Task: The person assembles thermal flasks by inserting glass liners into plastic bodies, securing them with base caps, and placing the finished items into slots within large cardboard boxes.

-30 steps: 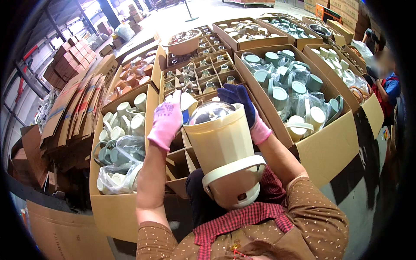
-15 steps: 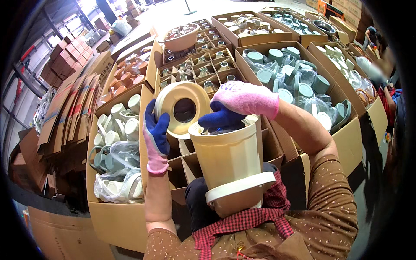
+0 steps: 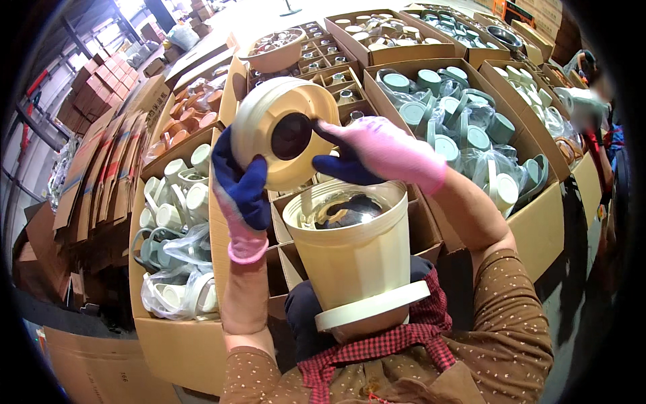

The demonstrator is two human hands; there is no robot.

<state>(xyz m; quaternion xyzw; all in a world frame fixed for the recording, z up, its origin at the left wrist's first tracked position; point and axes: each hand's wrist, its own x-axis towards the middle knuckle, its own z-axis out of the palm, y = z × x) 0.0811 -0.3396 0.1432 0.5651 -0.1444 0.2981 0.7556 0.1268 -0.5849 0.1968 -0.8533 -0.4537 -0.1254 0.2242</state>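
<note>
Both hands up over the boxes. Left hand grips the lid by its left edge, fingers curled round the rim. Right hand holds the lid's right side, fingertips at the dark centre hole. Lid is round, cream, tilted toward me, just above the jar. Jar is cream, open-topped, shiny inside, wider ring at its base, wedged against my lap. Tight space: box of white cups left, box of green lids right, divided crate straight ahead.
</note>
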